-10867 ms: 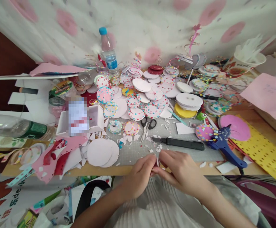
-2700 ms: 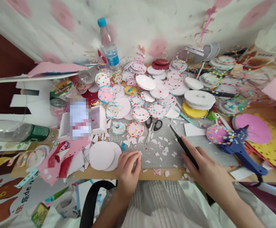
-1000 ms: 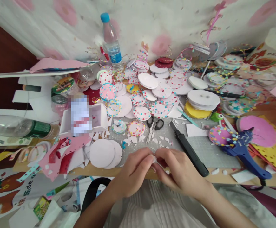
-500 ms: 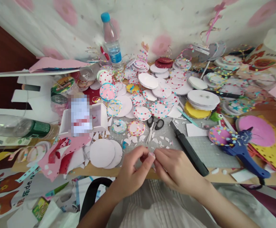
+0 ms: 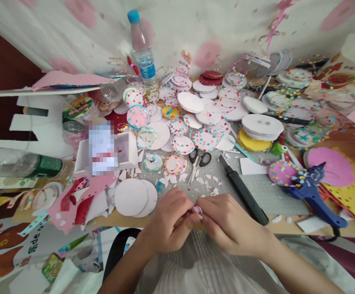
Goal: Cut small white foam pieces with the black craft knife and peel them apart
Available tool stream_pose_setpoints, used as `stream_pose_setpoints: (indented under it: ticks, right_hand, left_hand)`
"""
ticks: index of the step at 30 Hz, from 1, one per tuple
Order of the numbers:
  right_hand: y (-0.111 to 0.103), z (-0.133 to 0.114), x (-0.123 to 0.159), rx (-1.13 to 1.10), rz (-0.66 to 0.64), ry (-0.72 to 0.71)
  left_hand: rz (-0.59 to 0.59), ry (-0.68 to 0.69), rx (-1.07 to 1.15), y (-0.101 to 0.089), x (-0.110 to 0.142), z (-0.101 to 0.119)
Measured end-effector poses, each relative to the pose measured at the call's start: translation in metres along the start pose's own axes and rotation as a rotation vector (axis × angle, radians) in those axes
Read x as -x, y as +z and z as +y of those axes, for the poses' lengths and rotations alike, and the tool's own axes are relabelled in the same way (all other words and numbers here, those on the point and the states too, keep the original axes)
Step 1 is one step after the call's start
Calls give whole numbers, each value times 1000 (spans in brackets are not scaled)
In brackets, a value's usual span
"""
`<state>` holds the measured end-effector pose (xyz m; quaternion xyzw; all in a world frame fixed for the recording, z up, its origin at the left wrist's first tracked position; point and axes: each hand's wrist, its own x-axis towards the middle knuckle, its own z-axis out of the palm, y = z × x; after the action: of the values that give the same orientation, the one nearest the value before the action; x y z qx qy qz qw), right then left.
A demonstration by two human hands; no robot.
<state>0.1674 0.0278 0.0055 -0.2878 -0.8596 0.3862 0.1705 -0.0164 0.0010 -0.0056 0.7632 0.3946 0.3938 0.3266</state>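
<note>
My left hand (image 5: pixel 173 220) and my right hand (image 5: pixel 231 224) meet at the table's front edge, fingertips pinched together. Between them shows a small pink-and-white piece (image 5: pixel 197 209), which looks rolled; most of it is hidden by the fingers. Just beyond the hands, white paper scraps (image 5: pixel 200 179) litter a grey cutting mat (image 5: pixel 278 200). Black-handled scissors (image 5: pixel 199 161) lie among these scraps. To the right of my right hand rests a black utility knife (image 5: pixel 243 192) with its blade out. White paper discs (image 5: pixel 131 197) overlap to the left of my left hand.
Farther back crowd several bead-trimmed discs (image 5: pixel 206 139) and a water bottle (image 5: pixel 143 53). A blue glue gun (image 5: pixel 315 200) lies at right by a pink disc (image 5: pixel 330 166). On the left are a white box (image 5: pixel 128 151), pink paper offcuts (image 5: pixel 63 212) and a clear bottle (image 5: pixel 15 161) on its side.
Both hands have dropped slightly, and the left fingers have curled in closer to the right hand. More of the small pink-and-white piece shows between the fingertips. The table things lie as before.
</note>
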Motion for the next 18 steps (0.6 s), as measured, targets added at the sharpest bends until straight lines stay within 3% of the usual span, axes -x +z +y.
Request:
stream_pose_setpoints:
  ticks: [9,13,18]
  right_hand:
    - [-5,-8,-1,-317,-77,145]
    - [-8,-15,-2,-323,-46,185]
    - [-11,-20,-2,-325,-34,195]
  left_hand:
    - [-5,218,-425,-1,0,-3]
    - [78,260,-462,3,0,-6]
    - [91,300,-446,4,0,-10]
